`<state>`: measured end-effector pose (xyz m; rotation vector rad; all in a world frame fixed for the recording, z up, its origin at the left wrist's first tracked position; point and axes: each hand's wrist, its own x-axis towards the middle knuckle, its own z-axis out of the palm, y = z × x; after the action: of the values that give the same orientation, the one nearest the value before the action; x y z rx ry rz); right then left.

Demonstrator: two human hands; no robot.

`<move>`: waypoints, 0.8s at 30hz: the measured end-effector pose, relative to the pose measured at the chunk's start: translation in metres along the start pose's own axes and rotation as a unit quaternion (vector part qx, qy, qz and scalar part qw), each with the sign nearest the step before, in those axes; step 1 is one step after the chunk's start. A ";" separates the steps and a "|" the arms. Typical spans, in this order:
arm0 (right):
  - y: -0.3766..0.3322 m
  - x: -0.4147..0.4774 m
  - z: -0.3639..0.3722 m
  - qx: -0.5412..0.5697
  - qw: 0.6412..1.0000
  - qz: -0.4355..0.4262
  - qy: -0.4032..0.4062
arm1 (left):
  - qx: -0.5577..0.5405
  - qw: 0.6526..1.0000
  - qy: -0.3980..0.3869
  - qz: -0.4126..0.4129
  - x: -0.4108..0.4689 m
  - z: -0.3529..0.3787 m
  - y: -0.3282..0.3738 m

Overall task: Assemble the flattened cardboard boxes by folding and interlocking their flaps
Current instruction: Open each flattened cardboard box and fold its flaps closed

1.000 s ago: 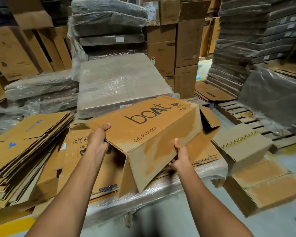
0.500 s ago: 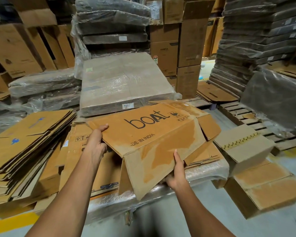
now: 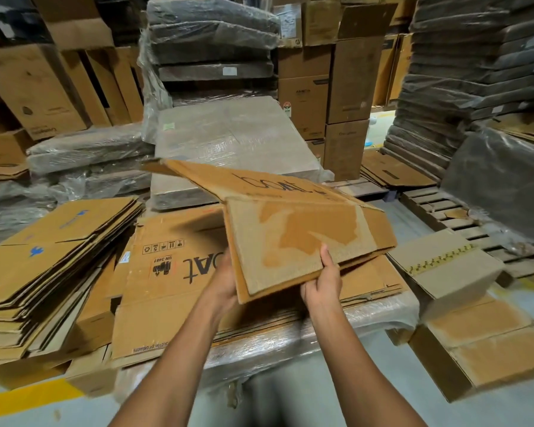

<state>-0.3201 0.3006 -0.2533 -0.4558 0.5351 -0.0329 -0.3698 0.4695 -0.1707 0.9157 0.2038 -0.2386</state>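
Bundle, shrink-wrapped: pale, just behind the work area, closing off the far side. Pile of flattened cartons: fanned, at left. Flat carton: print up, lying beneath the hands. Boat box: partly opened, held tilted in the air above that flat carton. Stapled box: at right, apart. Right grip: thumb on near flap, fingers beneath, pinching it. Left grip: at the flap's left edge, fingers hidden behind cardboard, so its hold cannot be told.

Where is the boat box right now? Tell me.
Head view, centre: the boat box is held between the left hand and right hand, above the flattened stack, with the stapled box to its right.
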 end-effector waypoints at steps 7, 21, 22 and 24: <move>-0.006 -0.025 0.048 -0.020 0.999 -0.030 0.008 | 0.256 0.961 0.050 0.091 -0.018 0.050 -0.029; -0.019 0.028 -0.029 0.048 0.993 0.081 -0.072 | -0.181 0.954 0.136 0.197 -0.019 -0.035 0.079; -0.027 0.033 -0.027 0.051 0.993 0.076 -0.077 | -0.199 0.953 0.127 0.191 -0.022 -0.052 0.082; -0.043 0.044 -0.022 0.049 0.993 0.062 -0.082 | -0.227 0.948 0.123 0.187 -0.028 -0.078 0.087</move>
<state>-0.2892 0.2458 -0.2731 -0.3257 0.3967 0.0977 -0.3774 0.5867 -0.1437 0.5065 0.2959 0.2714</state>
